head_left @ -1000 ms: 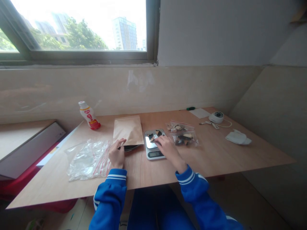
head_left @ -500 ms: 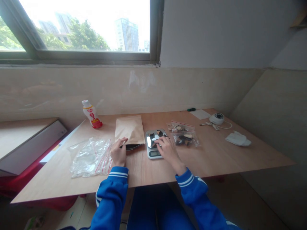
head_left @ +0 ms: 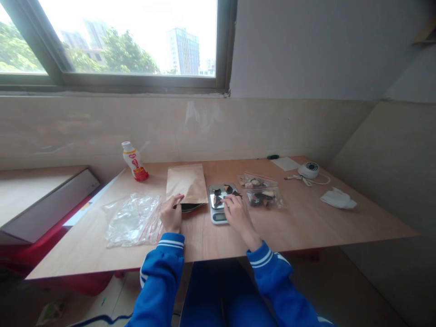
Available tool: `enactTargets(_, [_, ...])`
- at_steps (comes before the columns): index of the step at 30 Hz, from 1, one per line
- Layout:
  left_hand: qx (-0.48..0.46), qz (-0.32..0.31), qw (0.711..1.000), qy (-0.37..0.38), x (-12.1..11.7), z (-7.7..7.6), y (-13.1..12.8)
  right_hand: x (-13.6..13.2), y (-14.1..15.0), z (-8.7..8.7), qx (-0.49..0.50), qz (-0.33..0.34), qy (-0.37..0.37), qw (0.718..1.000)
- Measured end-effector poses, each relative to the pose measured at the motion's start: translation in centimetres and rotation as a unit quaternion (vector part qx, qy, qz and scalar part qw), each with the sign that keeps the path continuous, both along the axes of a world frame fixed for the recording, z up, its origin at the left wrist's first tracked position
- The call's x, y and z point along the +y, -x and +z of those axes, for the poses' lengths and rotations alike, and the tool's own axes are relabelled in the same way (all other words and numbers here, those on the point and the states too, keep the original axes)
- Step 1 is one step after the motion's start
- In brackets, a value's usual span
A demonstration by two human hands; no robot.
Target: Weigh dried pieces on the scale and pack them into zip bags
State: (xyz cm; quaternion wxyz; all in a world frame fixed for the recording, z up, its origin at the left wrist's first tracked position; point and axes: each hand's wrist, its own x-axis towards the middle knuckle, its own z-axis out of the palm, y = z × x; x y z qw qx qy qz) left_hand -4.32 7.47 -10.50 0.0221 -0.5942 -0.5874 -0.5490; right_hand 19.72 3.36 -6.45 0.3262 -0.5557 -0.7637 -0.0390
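From my head camera I count two hands, both mine: my left hand [head_left: 172, 215] has its fingers curled over the near edge of one brown paper bag [head_left: 186, 181], and I cannot tell whether my thumb pinches that edge from below. My right hand [head_left: 239, 215] reaches over one kitchen scale [head_left: 213, 210], fingers bent and slightly apart, the tips down at its plate; whether they pinch a piece, I cannot tell. On that plate, in front of me, I count at least three dark dried pieces [head_left: 228, 188], with more dark bits right by my fingertips. Just right of the scale lie two zip bags [head_left: 265, 198] of similar pieces, one behind the other. Left of my left hand sits one heap of clear plastic bags [head_left: 124, 222], too tangled to count. Farther back are one bottle [head_left: 135, 163], one green-handled tool [head_left: 273, 157], one paper sheet [head_left: 286, 163], one white dome device [head_left: 309, 169] with a cable, and one crumpled white wad [head_left: 339, 198]. My hand covers the scale's right side, and its display is too small to read. Something dark shows under the paper bag's edge, mostly hidden. My sleeves run out of view at the bottom.
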Motion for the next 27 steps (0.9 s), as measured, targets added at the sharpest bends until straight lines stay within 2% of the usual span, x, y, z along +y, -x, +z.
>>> enactTargets(3, [0.000,0.004,1.000,-0.006,0.0,0.0,-0.1,-0.3,-0.3,-0.1,0.040,0.000,-0.008,0.999])
enactTargets(5, [-0.005,0.012,1.000,-0.008,-0.1,0.1,-0.1,-1.0,0.2,0.5,0.088,0.031,-0.009,0.996])
enactTargets(8, [-0.012,0.032,0.999,-0.013,-0.2,0.2,-0.2,-2.4,3.0,1.6,0.144,0.144,0.027,0.979])
enactTargets(10, [-0.013,0.047,0.999,-0.023,-0.2,0.2,-0.2,-3.0,5.8,2.0,0.126,0.246,0.074,0.958])
enactTargets(12, [-0.014,0.059,0.998,-0.036,-0.2,0.2,0.0,-3.0,8.8,1.8,0.091,0.278,0.101,0.951])
enactTargets(15, [-0.022,0.076,0.995,-0.056,-0.2,0.3,0.3,-2.0,12.1,1.1,0.056,0.237,0.113,0.963])
enactTargets(17, [-0.022,0.085,0.994,-0.072,-0.3,0.3,0.4,-1.2,13.2,0.9,0.032,0.196,0.123,0.972])
enactTargets(19, [-0.009,0.096,0.991,-0.092,-0.3,0.3,0.3,-0.7,13.5,0.9,-0.009,0.172,0.138,0.975])
enactTargets(23, [0.041,0.136,0.982,-0.123,-0.5,0.1,0.1,0.0,13.0,0.8,-0.061,0.167,0.151,0.972])
enactTargets(27, [0.065,0.103,0.984,-0.131,-0.8,0.2,-0.1,1.1,13.4,0.5,-0.050,0.162,0.143,0.975])
